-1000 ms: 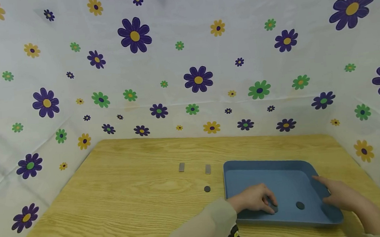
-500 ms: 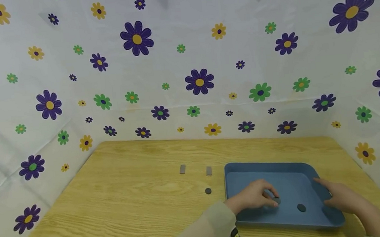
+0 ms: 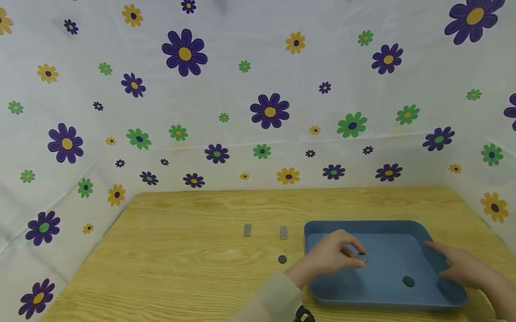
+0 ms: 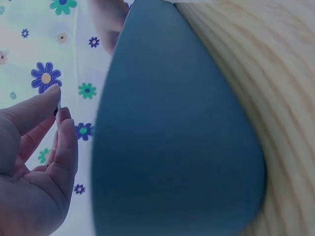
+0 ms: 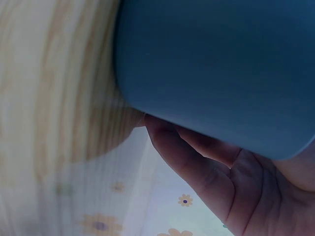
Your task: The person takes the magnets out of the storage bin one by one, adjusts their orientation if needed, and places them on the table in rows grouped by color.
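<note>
My left hand (image 3: 330,253) pinches a small grey disc (image 3: 362,257) between thumb and fingers, above the left half of the blue tray (image 3: 384,237). In the left wrist view only the dark edge of that disc (image 4: 56,112) shows at the fingertips. A second dark disc (image 3: 409,282) lies flat on the tray floor, towards the right front. At the tray's right rim, my right hand (image 3: 465,264) holds on with thumb and fingers. The right wrist view has its fingers (image 5: 172,152) against the tray's outer wall, their tips partly hidden.
Left of the tray, on the wood-grain table (image 3: 180,270), lie a third dark disc (image 3: 282,259) and two small grey rectangular pieces, one further left (image 3: 247,230) and one nearer the tray (image 3: 283,232). A flower-print cloth (image 3: 228,82) encloses the back and sides.
My left hand has lifted the disc off the tray floor and carried it up and to the left. The right hand stays at the tray's right rim.
</note>
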A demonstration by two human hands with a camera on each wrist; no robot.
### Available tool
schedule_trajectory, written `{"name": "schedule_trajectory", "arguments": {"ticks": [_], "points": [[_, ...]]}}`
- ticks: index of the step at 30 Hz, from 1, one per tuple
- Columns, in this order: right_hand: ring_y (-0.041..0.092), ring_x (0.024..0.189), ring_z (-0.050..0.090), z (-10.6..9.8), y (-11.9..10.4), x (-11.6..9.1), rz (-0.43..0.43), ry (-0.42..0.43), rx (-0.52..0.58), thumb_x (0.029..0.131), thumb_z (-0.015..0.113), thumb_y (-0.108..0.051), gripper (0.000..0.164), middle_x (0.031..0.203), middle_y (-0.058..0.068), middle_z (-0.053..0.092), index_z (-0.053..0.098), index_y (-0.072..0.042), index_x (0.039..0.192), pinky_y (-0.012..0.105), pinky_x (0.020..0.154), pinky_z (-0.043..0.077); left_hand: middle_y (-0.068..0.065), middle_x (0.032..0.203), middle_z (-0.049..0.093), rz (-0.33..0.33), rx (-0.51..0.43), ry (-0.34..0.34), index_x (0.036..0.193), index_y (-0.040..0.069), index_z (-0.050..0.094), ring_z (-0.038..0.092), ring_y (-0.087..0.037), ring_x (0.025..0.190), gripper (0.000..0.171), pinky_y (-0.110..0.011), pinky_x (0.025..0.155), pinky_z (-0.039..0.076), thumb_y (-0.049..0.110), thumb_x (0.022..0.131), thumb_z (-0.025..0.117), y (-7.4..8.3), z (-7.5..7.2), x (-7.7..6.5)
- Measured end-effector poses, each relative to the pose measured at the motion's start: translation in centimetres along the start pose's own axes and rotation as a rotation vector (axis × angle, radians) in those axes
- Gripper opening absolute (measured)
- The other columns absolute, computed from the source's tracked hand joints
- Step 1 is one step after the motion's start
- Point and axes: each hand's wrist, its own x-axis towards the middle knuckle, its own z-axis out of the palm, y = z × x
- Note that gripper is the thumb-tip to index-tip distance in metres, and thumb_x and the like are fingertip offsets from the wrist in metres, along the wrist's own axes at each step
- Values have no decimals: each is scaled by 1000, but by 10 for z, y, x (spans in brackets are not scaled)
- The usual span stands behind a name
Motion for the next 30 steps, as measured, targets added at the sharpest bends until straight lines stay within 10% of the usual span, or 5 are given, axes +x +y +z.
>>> {"name": "schedule_trajectory", "arguments": {"ticks": [13, 30], "points": [[34, 85, 49, 1, 0, 0, -2, 7, -14, 67, 63, 4, 65, 112, 43, 40, 34, 18, 122, 41, 66, 42, 0, 102, 47, 47, 2, 82, 96, 8, 62, 56, -5, 76, 16, -21, 67, 46, 12, 80, 66, -32, -48, -44], [33, 84, 47, 0, 2, 1, 17, -7, -4, 67, 62, 5, 66, 115, 44, 36, 32, 18, 124, 38, 65, 41, -6, 105, 50, -92, 88, 234, 93, 8, 60, 57, -16, 79, 14, -27, 64, 47, 10, 80, 65, -73, -94, -104]]}}
